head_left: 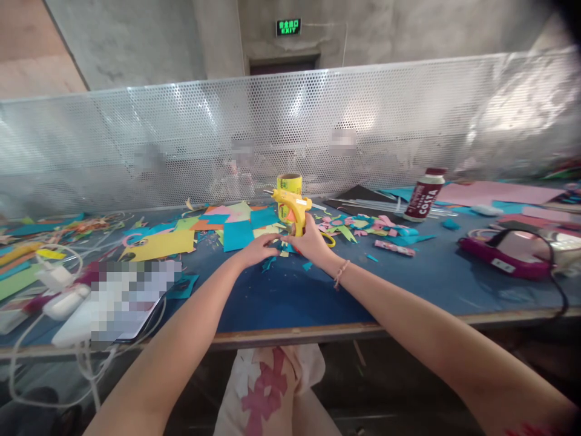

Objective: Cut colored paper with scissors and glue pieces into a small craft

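Note:
In the head view, my right hand is wrapped round the handle of a yellow glue gun. The gun is held upright above the table, its nozzle pointing to the left. Just left of it, my left hand is low over the tabletop, fingers curved with a gap between thumb and fingertips. Small teal paper scraps lie near its fingertips. Behind the gun stands a yellow cylindrical container, partly hidden. A yellow scissors handle shows beside my right hand.
Coloured paper sheets and scraps cover the blue table. A Costa bottle and a purple case-like object stand on the right. White cables and a blurred device lie left. A perforated metal screen borders the back.

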A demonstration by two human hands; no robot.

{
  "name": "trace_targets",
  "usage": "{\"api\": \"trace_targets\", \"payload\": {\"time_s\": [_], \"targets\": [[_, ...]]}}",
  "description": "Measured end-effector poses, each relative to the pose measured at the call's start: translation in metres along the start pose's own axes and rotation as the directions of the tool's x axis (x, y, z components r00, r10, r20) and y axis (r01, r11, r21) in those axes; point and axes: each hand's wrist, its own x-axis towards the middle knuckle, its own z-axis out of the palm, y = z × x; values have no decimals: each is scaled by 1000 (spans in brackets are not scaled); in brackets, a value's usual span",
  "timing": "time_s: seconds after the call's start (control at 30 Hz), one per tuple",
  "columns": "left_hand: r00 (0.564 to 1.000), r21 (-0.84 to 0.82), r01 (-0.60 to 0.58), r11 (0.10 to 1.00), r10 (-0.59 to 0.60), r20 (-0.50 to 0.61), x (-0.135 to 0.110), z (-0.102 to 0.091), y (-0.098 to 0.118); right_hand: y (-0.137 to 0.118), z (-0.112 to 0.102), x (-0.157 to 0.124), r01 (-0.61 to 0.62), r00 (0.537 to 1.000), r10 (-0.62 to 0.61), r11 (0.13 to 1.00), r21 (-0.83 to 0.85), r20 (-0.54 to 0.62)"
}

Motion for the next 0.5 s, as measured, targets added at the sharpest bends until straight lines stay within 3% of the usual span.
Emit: {"api": "trace_targets", "payload": {"time_s": [0.17,0.33,0.5], "targets": [[989,155,-114,981,97,111,-1,-1,-1,2,-2,2,9,999,-8,1000,2,-42],[994,208,-107,972,103,28,-3,0,2,4,-5,5,41,997,-40,999,8,-71],[999,163,-17,987,23,-38,-3,-5,2,7,-13,11,44,986,-51,998,-46,-156]]}}
